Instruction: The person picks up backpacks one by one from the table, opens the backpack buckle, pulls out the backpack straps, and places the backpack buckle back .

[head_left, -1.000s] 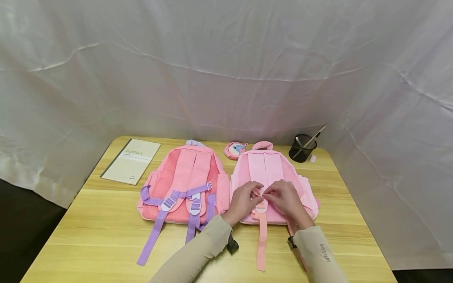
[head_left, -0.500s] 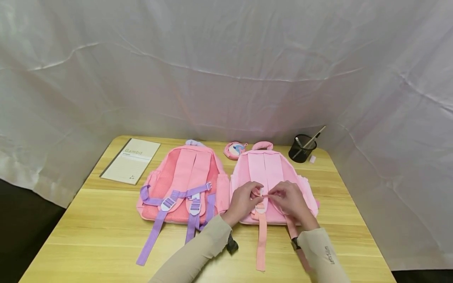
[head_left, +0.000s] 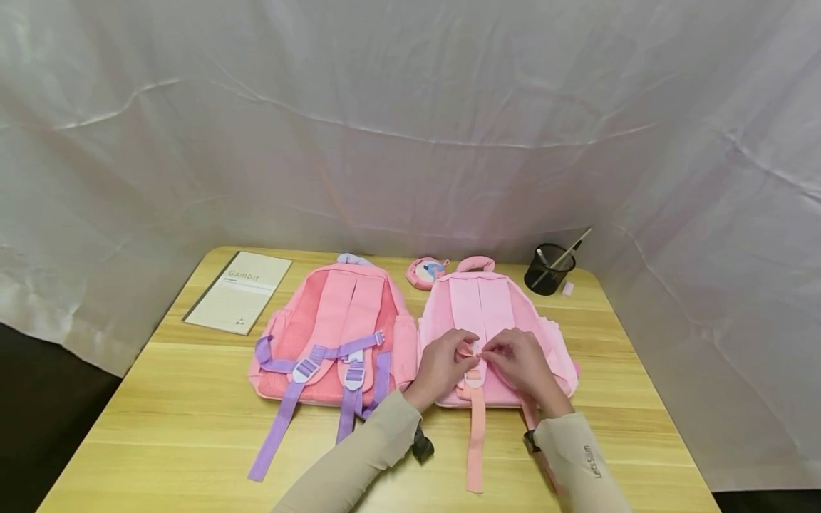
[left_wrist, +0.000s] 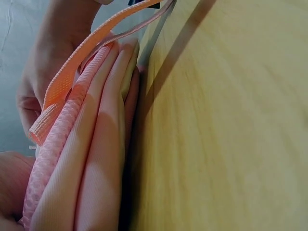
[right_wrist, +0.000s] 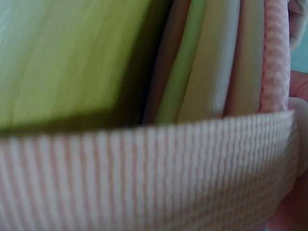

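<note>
Light-pink backpack (head_left: 497, 299) lies with its shoulder straps facing up, near the middle of the wooden table (head_left: 616, 434) and a little to the right. Both hands are over its lower half, close together. The left hand (head_left: 444, 362) pinches a short piece of peach strap (head_left: 469, 352) between thumb and forefinger; the right hand (head_left: 518, 362) pinches the same piece at its end, fingertips almost meeting the left ones. Just below them sits a pale buckle (head_left: 473, 380), and a long strap tail (head_left: 475, 445) hangs from it over the bag's bottom edge onto the table. In the left wrist view, an orange strap (left_wrist: 72, 62) with a folded end curves above the bag's edge; in the right wrist view, a ribbed strap (right_wrist: 144, 178) runs blurred across the front.

Just left of this bag lies a coral backpack (head_left: 330, 306), also straps up, with purple straps (head_left: 277, 438) trailing off its lower edge. A notebook (head_left: 239, 292) marked "Gambit" lies at the far left. Behind the bags are a round pouch (head_left: 426, 272), a black mesh cup (head_left: 542, 282) holding pens, and a small eraser (head_left: 568, 288) beside the cup.
</note>
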